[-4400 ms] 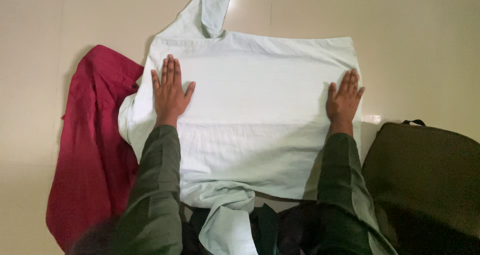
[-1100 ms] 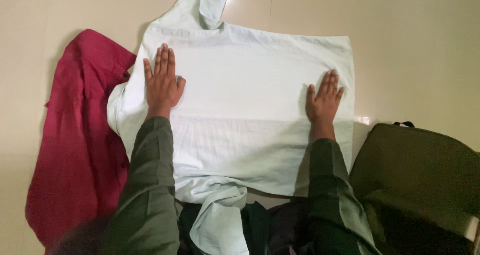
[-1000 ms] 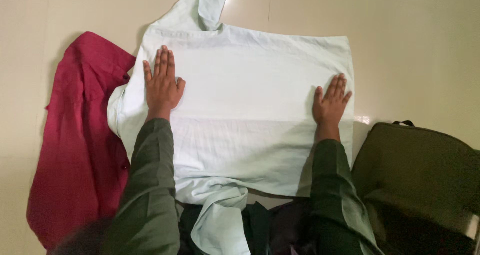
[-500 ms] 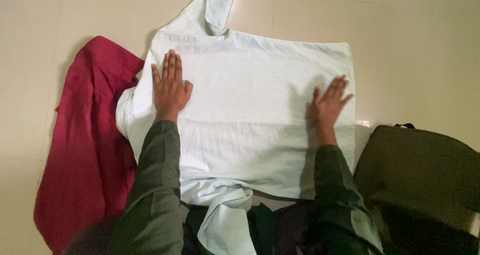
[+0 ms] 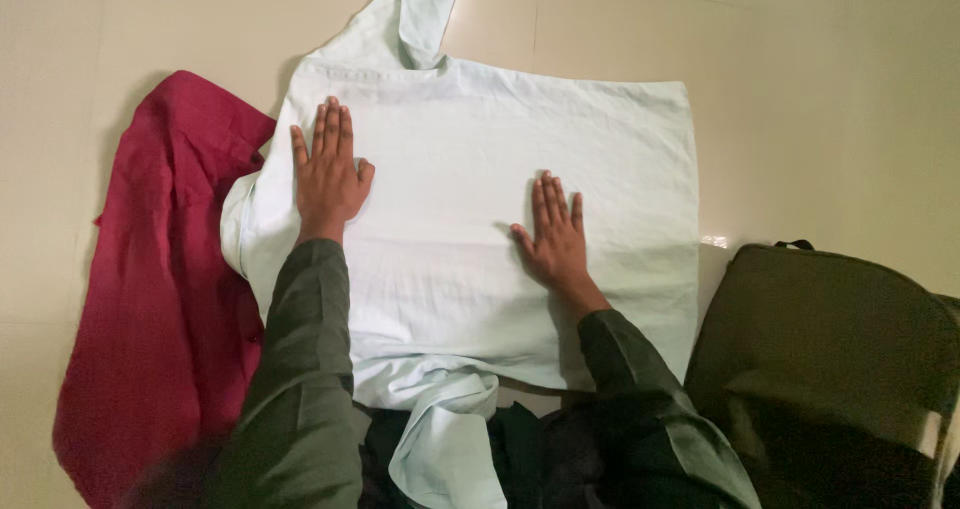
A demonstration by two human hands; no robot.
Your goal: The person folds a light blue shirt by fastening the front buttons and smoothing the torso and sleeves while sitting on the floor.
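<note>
Currently, both hands are lying flat & open on a pale mint shirt (image 5: 470, 169) that is spread over the cream tiled floor (image 5: 830, 89), directly ahead of the person. L hand (image 5: 328, 174) is pressing palm-down near the shirt's left edge, fingers together & pointing away from the body; judged, this is pinning the cloth so it is not sliding on the smooth tile. R hand (image 5: 555, 234) is resting palm-down nearer the middle of the panel, fingers slightly spread, gripping nothing; judged, it is flattening creases rather than lifting. Neither hand is pinching any fabric. One sleeve (image 5: 425, 14) is trailing off the top edge, folded back on itself; another sleeve end (image 5: 445, 439) is bunching at the near edge, by the person's lap. Shirt body is lying as a neat rectangle w/ straight right & far edges, so the side parts appear tucked under. A dark red garment (image 5: 150, 299) is lying crumpled to the left, its edge touching & partly under the mint shirt. A dark olive bag (image 5: 840, 349) is sitting to the right, just beside the shirt's near right corner. Both forearms are wearing dark green sleeves.
</note>
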